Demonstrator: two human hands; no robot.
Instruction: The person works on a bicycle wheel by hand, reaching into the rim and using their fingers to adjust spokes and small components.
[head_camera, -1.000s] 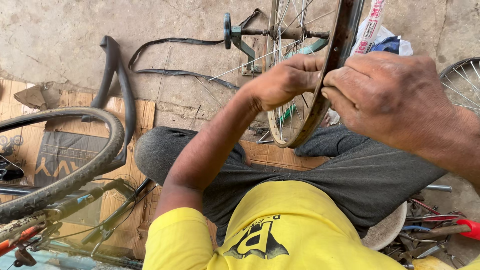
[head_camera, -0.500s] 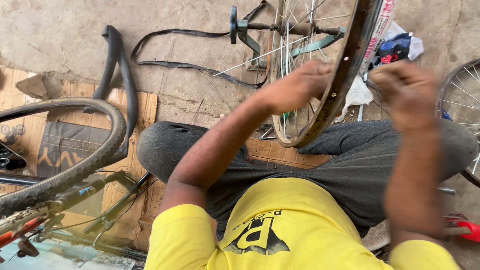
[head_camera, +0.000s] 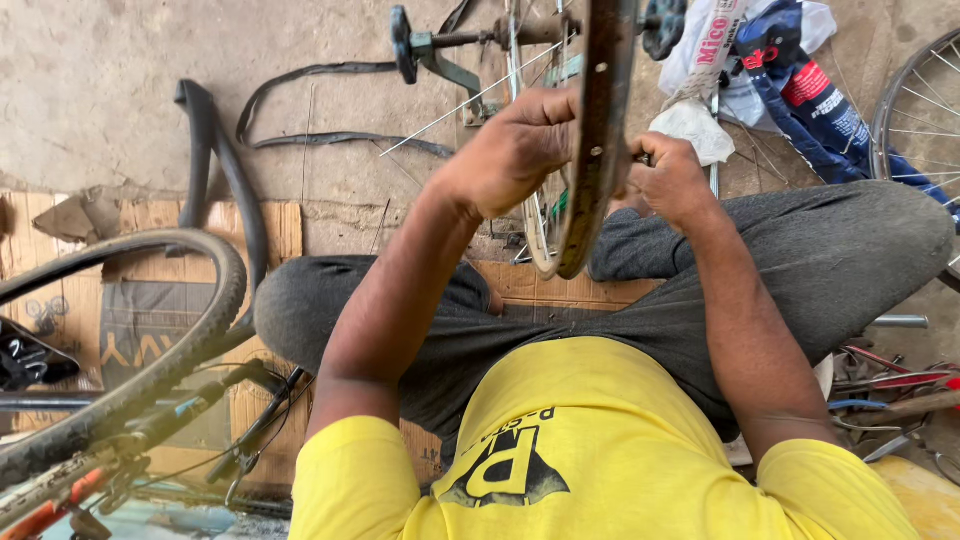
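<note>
The fingers of the left hand (head_camera: 520, 140) are curled shut against the near side of the rusty wheel rim (head_camera: 598, 140), pinching at the rim wall where a spoke meets it, though what they pinch is too small to tell; the fingers of the right hand (head_camera: 672, 180) are closed on the far side of the same rim, and whether they hold a small tool or a nipple cannot be told. The rim stands upright on edge between the person's crossed legs (head_camera: 820, 250), its hub and axle (head_camera: 480, 38) above the hands. A loose spoke (head_camera: 470, 100) slants away to the left of the rim; it could spring and jab the left wrist if the grip slips. With only two hands steadying it, the rim could tip toward the bags (head_camera: 780, 70) beyond it. Left of the rim, the tyre (head_camera: 190, 350) and inner tube (head_camera: 225, 170) crowd the floor (head_camera: 100, 90).
</note>
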